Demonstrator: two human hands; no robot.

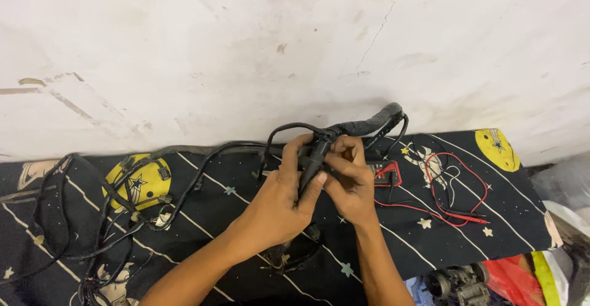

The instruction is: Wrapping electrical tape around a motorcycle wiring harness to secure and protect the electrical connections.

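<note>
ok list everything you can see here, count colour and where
wiring harness: one, black, taped bundle held above the cloth's middle, loose branches trailing left
connectors: several, dark, on the harness branches at left
multimeter: one, black with red edge, on the cloth behind the right hand
test leads: red and black, looped on the cloth at right
cloth: one, black with stars, yellow moons and astronauts, across the surface
wall: white, scuffed, behind
metal part: one, grey, lower right
left hand: gripping the harness
right hand: pinching the harness
</note>
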